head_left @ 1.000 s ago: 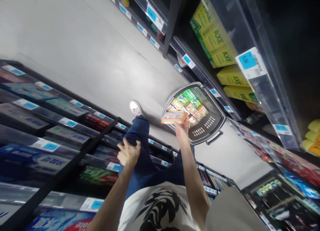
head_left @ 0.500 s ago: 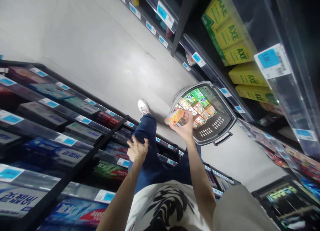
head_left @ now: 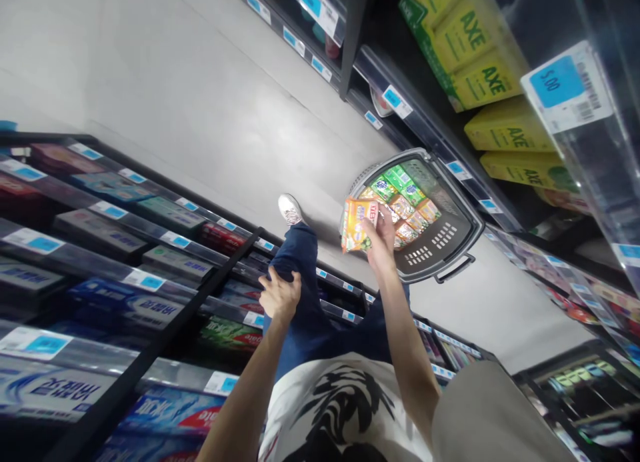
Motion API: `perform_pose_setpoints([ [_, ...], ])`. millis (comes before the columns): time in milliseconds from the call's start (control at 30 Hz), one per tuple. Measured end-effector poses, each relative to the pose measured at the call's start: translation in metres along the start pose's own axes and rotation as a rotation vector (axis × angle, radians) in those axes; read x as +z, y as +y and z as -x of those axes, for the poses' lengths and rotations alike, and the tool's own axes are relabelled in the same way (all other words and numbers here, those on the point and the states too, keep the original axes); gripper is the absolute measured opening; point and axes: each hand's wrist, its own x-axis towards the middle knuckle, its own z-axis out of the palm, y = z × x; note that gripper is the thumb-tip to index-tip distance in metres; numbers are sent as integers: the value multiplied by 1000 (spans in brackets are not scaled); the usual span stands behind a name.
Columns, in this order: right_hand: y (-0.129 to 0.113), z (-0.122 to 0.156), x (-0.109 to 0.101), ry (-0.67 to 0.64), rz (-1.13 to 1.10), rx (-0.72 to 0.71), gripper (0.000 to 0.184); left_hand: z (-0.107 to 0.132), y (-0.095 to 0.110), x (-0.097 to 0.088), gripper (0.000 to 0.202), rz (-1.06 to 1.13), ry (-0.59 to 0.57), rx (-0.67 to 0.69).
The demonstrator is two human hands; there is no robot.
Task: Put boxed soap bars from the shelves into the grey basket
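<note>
My right hand (head_left: pixel 381 243) is closed on a small orange packet (head_left: pixel 356 223) with green and white print, its broad face turned up. The packet is over the near-left rim of a grey shopping basket (head_left: pixel 463 254) on the floor. Inside the basket lie several shiny orange packets (head_left: pixel 419 220) and green packs (head_left: pixel 404 182), packed side by side; the held packet and hand hide some of them. My left hand (head_left: pixel 281 295) rests on my left thigh near the knee, fingers spread, holding nothing.
Shelves of boxed toothpaste (head_left: pixel 170 409) with price tags rise close on my left. On the right, a shelf carries yellow AXE boxes (head_left: pixel 477 55), its edge near the basket. Grey floor (head_left: pixel 200 109) runs between them. A grey-brown rounded shape (head_left: pixel 485 415) is at lower right.
The packet in my right hand has turned from edge-on to show its broad printed face. My left hand stays on my leg. The whole view has shifted slightly.
</note>
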Motion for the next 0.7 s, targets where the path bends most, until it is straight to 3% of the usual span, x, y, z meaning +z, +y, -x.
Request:
perform_pose_setpoints([
  [133, 0, -3, 5, -44, 91, -100, 65, -1, 1, -1, 70, 8, 5, -3],
  [433, 2, -5, 11, -39, 161, -147, 63, 0, 5, -10, 66, 0, -19, -15],
  [533, 2, -3, 10, 11, 63, -58, 53, 1, 5, -11, 66, -4, -16, -11],
  [600, 0, 0, 8, 38, -125, 90, 48, 1, 4, -9, 67, -3, -9, -5],
  [700, -5, 3, 3, -37, -367, 301, 36, 1, 3, -6, 67, -5, -27, -1],
])
